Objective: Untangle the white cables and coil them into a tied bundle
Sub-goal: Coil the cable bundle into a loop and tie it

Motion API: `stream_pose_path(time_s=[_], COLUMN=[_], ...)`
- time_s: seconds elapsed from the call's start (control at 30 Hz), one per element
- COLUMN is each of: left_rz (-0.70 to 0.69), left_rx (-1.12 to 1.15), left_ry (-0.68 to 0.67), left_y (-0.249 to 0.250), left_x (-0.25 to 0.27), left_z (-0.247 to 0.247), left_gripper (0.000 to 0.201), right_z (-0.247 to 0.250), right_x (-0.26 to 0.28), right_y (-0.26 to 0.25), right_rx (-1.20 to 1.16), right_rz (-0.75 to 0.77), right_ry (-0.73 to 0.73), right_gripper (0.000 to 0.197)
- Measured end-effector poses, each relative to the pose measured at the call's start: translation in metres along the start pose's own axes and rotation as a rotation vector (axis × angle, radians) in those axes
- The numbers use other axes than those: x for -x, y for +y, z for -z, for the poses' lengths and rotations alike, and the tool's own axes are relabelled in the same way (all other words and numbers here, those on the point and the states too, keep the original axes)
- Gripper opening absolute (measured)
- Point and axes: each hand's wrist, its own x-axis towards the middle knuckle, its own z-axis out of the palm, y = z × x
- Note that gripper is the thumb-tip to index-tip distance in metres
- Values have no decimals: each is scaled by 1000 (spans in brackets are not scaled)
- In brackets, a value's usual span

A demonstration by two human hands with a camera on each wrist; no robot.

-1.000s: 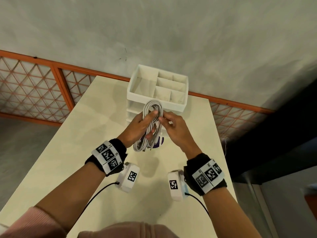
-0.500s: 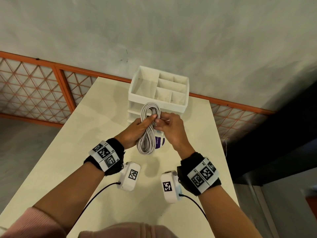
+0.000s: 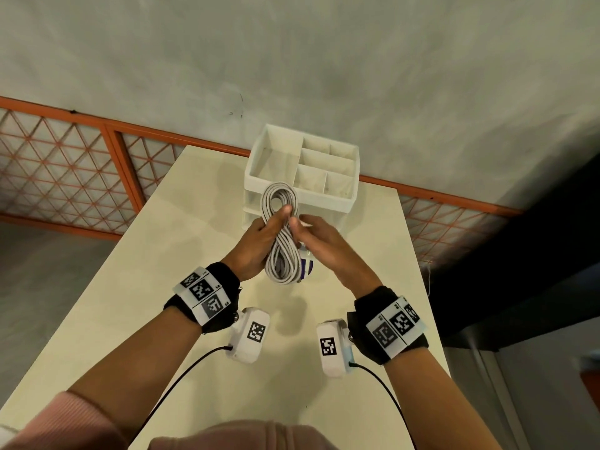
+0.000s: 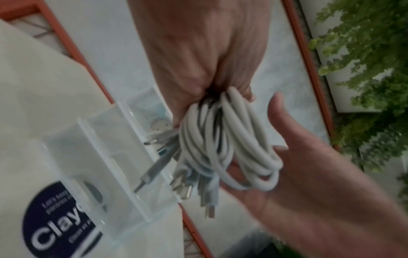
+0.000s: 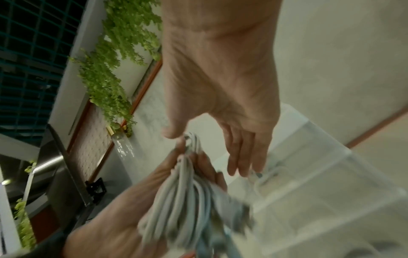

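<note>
A coil of white cables hangs in the air over the table, squeezed at its waist into a figure-eight. My left hand grips that waist, fingers curled round the strands. Several plug ends stick out of the lower loop. My right hand sits just right of the coil with its fingers straight; its thumb touches the cables near the top. In the left wrist view its open palm lies under the lower loop. No tie shows on the coil.
A white compartment organiser with clear drawers stands right behind the hands. Under the coil is a round tub with a dark blue label. The cream table is narrow, and an orange lattice railing runs behind it.
My right hand went from pinching the coil's middle with the left to straight fingers beside it. The left hand kept its grip, and the coil's waist got tighter.
</note>
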Motion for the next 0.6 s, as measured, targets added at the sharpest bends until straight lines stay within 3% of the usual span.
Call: stream_pose_path(time_s=[0.03, 0.1, 0.23, 0.43, 0.6], left_rz=[2, 8, 30, -32, -40], left_rx=[78, 158, 148, -31, -69], left_ry=[-13, -51, -89, -217, -191], left_y=[1, 1, -4, 5, 4], left_x=[0, 0, -2, -4, -6], left_z=[-4, -9, -11, -3, -4], left_gripper=[41, 38, 31, 15, 10], right_z=[-4, -9, -2, -1, -2], right_x=[2, 6, 10, 10, 14], right_y=[3, 9, 6, 5, 5], right_rx=[-64, -219, -264, -131, -190], right_rz=[-9, -24, -75, -114, -100], right_ry=[-89, -237, -348, -295, -330], right_gripper=[76, 58, 25, 43, 33])
